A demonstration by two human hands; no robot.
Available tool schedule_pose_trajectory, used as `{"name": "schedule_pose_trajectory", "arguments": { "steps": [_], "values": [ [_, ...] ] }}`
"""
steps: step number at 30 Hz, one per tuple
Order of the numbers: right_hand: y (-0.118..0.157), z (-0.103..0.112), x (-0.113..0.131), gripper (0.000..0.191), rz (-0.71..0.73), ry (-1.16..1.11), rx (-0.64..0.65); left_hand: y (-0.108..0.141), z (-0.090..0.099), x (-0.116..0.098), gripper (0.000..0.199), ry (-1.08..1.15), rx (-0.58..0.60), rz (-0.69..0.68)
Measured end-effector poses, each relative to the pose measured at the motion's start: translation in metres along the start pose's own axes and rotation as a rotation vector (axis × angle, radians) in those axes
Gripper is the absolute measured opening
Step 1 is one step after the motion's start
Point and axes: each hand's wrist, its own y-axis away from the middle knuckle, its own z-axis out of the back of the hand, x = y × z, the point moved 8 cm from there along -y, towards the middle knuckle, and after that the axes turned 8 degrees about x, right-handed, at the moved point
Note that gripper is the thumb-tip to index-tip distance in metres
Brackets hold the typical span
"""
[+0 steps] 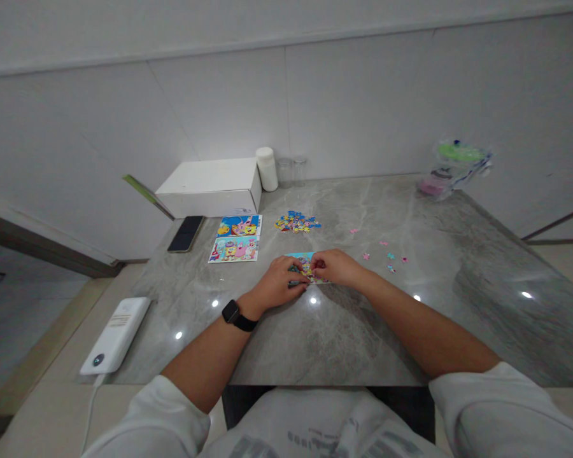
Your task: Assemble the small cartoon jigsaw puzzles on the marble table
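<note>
1. The small picture puzzle [304,256] lies flat on the grey table [315,343], between the person's hands and partly covered by them; what shows of its long axis seems to run from nine to three o'clock.
2. The left hand [282,278] rests at its eight o'clock side, fingers bent and slightly apart; whether it grips anything cannot be told.
3. The right hand [333,266], at three o'clock, has its fingertips drawn together over the puzzle; any piece between them is hidden.
4. Scattered pieces [390,256] lie towards three o'clock, nearer the right hand; a heaped pile [296,222] sits at twelve.
</note>
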Motion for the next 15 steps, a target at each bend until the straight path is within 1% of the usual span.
{"name": "schedule_pose_trajectory", "arguments": {
  "steps": [7,15],
  "values": [
    [-0.001,-0.0008,0.0011,0.016,-0.023,0.065,-0.014,0.0,0.0001,-0.0018,0.017,-0.024,0.022,0.018],
    [0.0022,-0.0012,0.009,0.015,-0.043,0.18,-0.026,-0.0012,0.0018,-0.0085,0.017,-0.067,0.049,-0.004]
  ]
}}
